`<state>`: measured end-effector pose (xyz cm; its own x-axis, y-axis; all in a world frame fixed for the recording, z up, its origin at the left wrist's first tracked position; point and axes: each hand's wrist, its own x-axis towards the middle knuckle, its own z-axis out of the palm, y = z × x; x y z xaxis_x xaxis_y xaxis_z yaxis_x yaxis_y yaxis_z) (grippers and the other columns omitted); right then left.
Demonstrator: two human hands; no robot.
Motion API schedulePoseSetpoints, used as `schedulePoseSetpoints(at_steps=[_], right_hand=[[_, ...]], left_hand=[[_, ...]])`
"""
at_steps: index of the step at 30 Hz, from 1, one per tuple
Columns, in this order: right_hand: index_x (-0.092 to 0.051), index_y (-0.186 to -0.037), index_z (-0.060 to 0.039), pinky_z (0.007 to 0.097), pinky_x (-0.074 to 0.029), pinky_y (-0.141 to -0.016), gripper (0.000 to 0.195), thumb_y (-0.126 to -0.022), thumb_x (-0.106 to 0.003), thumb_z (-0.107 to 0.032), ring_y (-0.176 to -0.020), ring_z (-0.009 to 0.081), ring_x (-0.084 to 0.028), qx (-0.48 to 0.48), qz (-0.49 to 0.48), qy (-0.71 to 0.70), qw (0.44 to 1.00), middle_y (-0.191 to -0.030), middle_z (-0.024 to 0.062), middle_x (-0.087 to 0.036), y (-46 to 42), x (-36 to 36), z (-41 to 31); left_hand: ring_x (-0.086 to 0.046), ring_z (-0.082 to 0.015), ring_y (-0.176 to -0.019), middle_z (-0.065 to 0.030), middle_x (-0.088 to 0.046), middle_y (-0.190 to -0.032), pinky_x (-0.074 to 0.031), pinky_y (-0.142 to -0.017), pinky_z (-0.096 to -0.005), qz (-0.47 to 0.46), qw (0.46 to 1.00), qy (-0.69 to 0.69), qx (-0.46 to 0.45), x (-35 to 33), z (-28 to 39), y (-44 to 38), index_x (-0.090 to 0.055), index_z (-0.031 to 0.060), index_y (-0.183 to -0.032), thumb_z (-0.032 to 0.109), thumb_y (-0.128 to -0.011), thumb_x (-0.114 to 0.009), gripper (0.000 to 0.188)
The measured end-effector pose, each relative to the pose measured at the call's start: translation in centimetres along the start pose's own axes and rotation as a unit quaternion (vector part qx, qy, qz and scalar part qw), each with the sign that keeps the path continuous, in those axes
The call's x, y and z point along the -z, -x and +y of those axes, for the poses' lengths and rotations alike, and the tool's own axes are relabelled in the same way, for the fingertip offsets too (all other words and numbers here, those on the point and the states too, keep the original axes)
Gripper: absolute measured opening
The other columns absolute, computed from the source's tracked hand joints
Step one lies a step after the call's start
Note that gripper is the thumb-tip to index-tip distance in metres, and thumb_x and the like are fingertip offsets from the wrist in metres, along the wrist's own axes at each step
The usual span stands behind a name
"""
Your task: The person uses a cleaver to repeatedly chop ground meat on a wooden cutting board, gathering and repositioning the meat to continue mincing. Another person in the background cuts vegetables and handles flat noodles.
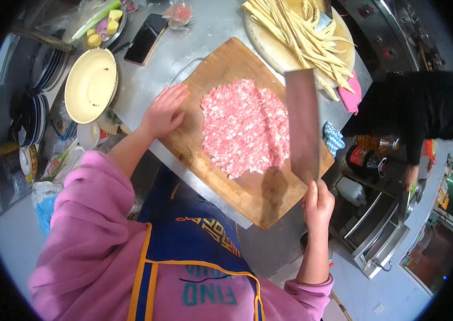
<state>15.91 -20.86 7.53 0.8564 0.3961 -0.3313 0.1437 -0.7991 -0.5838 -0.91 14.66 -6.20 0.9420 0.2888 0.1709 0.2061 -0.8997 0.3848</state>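
Note:
Minced meat (244, 128) lies in a flat, roughly square layer on a wooden cutting board (194, 148). My right hand (318, 204) grips the handle of a broad cleaver (303, 124), its blade held up over the board's right side, beside the meat. On the board's left edge rests my left hand (166, 112), fingers together and thumb apart, holding nothing. A wire handle (184, 70) sticks out from the board's upper left edge, just above that hand.
Left stand an empty cream bowl (90, 86) and a phone (145, 39). Yellow strips, probably tofu skin (302, 36), cover a round board (258, 36) at the upper right, near a pink cloth (350, 93). Another person in black (423, 104) works at the far right.

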Motion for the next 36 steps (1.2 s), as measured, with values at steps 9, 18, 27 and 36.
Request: schedulePoseSetpoints(at_steps=[9,18,27,36], right_hand=[[-0.058,-0.077,0.0007,0.0365,-0.041,-0.05,0.024,-0.084,-0.055,-0.022,-0.055,0.0348,-0.054,-0.006,-0.038,0.105,0.994,-0.058,0.0204,-0.052,-0.9,-0.7,1.3],[-0.053,-0.07,0.0002,0.0356,-0.039,-0.046,0.03,-0.087,-0.051,-0.024,-0.049,0.0253,-0.051,0.02,-0.03,0.135,0.99,-0.054,0.0141,-0.051,-1.7,-1.6,2.2],[-0.057,-0.086,-0.0029,0.044,-0.044,-0.056,0.023,-0.084,-0.052,-0.025,-0.066,0.0393,-0.056,0.087,-0.041,0.289,0.953,-0.067,0.0222,-0.056,-2.3,-4.2,0.2],[-0.055,-0.081,0.0008,0.036,-0.042,-0.046,0.016,-0.084,-0.052,-0.015,-0.049,0.0321,-0.054,0.136,0.041,0.099,0.985,-0.056,0.0185,-0.053,-1.4,-2.4,0.7]], left_hand=[[-0.038,-0.0253,-0.12,-0.0111,-0.043,-0.128,-0.029,-0.101,-0.0394,0.015,1.0,0.001,-0.004,-0.1,0.0,0.3,-0.047,0.0068,-0.118,0.015,-0.072,-0.057,0.048],[-0.038,-0.0252,-0.12,-0.0104,-0.042,-0.128,-0.029,-0.101,-0.0392,-0.013,1.0,-0.011,0.0,0.1,-0.1,0.5,-0.047,0.0065,-0.118,0.016,-0.073,-0.056,0.047],[-0.037,-0.0262,-0.121,-0.011,-0.041,-0.129,-0.028,-0.102,-0.0409,-0.009,1.0,0.008,0.002,-0.2,-0.3,0.6,-0.045,0.0061,-0.12,0.015,-0.072,-0.056,0.05],[-0.037,-0.0241,-0.121,-0.0099,-0.041,-0.13,-0.027,-0.103,-0.0404,0.005,1.0,0.023,0.016,-0.2,-0.3,0.8,-0.045,0.0071,-0.12,0.015,-0.072,-0.055,0.05]])
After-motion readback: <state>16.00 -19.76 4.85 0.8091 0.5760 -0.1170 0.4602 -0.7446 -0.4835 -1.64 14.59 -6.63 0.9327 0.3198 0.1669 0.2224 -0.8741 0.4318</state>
